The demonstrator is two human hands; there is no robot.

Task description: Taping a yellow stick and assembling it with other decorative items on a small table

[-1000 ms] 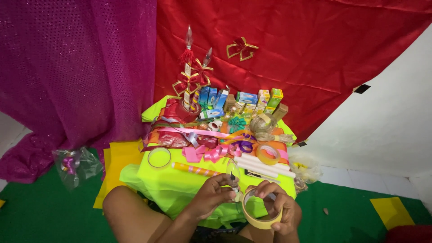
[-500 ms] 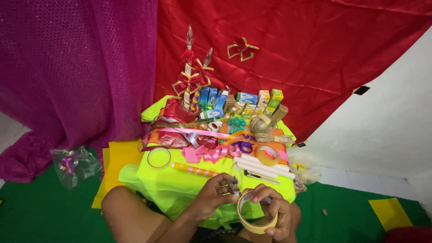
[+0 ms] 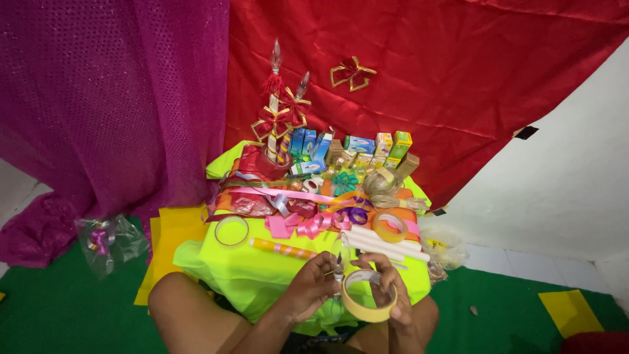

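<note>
Fingers [image 3: 386, 278] of the right hand [image 3: 393, 295] curl through a yellow tape roll [image 3: 368, 296], gripping it low over the lime-green cloth [image 3: 262, 272]. Left hand [image 3: 313, 287] fingertips pinch the tape's free end. Beyond lie ribbons [image 3: 308, 223], white tubes [image 3: 383, 242] and small boxes [image 3: 357, 145]; a clear bag [image 3: 108, 239] holds purple ribbon.

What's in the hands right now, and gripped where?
The right hand holds a yellow tape roll, fingers through its core and around the rim. The left hand pinches a small clear object at its lower end; its kind is unclear.
</note>
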